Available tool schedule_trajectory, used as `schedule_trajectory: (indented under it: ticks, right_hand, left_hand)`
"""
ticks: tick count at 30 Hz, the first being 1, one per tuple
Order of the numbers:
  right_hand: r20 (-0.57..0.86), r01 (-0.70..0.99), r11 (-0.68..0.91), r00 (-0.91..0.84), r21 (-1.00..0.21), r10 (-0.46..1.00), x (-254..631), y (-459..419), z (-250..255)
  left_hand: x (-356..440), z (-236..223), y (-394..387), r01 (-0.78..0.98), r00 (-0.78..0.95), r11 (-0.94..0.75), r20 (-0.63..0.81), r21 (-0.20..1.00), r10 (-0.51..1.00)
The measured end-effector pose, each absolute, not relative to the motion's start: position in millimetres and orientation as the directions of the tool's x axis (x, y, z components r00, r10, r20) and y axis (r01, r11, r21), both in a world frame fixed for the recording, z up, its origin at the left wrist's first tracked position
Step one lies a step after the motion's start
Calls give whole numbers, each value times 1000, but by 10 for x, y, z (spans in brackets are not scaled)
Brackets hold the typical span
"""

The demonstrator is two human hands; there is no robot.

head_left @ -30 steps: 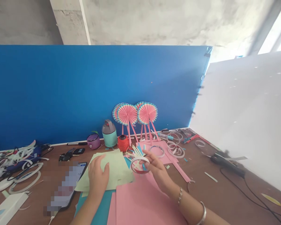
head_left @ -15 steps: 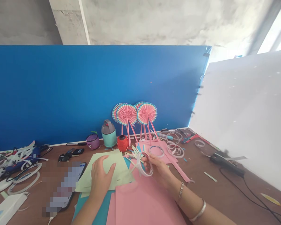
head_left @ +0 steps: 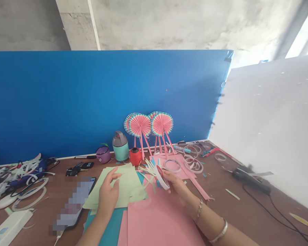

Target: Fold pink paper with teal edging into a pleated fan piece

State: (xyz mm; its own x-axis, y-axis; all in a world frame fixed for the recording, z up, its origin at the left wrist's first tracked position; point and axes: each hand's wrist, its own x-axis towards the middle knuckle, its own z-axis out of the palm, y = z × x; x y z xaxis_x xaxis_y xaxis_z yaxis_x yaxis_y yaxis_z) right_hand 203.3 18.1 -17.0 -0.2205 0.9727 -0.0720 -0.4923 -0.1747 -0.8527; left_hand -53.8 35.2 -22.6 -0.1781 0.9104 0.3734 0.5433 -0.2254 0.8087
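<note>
My right hand (head_left: pixel 178 187) grips a roll of tape (head_left: pixel 161 178), a white ring tilted nearly edge-on above the pink paper sheets (head_left: pixel 164 222). Over the left part of the light green paper (head_left: pixel 128 181) hovers my left hand (head_left: pixel 108 193), fingers apart and curved, holding nothing. A teal sheet (head_left: pixel 111 222) shows from underneath the green and pink ones. Thin paper strips (head_left: pixel 146 167) in pale green and blue lie just behind the roll. Another tape ring (head_left: pixel 172 165) rests on pink paper to the right.
Round pleated paper fans (head_left: pixel 140 125) on pink sticks lean against the blue partition (head_left: pixel 66 102). Nearby stand a teal jar (head_left: pixel 121 151), a red spool (head_left: pixel 135 157) and a purple pot (head_left: pixel 103 155). A phone (head_left: pixel 75 205) lies left; a black device with cables (head_left: pixel 250 181) sits right.
The tape roll has turned in my right hand, from lying fairly flat, to its open face showing, to nearly edge-on. My left hand's fingers spread, then drew somewhat closer together.
</note>
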Motion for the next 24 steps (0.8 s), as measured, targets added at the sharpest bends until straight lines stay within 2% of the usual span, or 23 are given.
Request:
schedule_trajectory:
  ticks: [4,9,11,14,17,21,24]
  right_hand:
    - [-97,-541,-227,-258,-810,961,2015,163,-147]
    - [-122,-557,-265,-280,-787,952,1998,143,-122]
    - [-119,-553,-274,-299,-787,947,1991,129,-106]
    - [-111,-487,-287,-358,-825,927,1981,95,-66]
    - [-121,-372,-294,-422,-881,898,1967,54,-21]
    - [-138,-254,-286,-476,-924,868,1944,5,21]
    - [-124,-139,-201,-428,-970,895,1945,-26,45]
  left_hand:
    - [-501,-241,345,659,-175,-237,453,713,874]
    - [-485,-208,319,627,-130,-198,351,754,927]
    - [-469,-188,289,648,-66,-294,437,702,897]
    - [-414,-170,221,689,127,-535,645,489,753]
    - [-354,-165,145,618,356,-677,627,398,693]
    - [-325,-174,110,486,523,-767,563,419,640]
    - [-340,-189,149,440,461,-720,553,536,694]
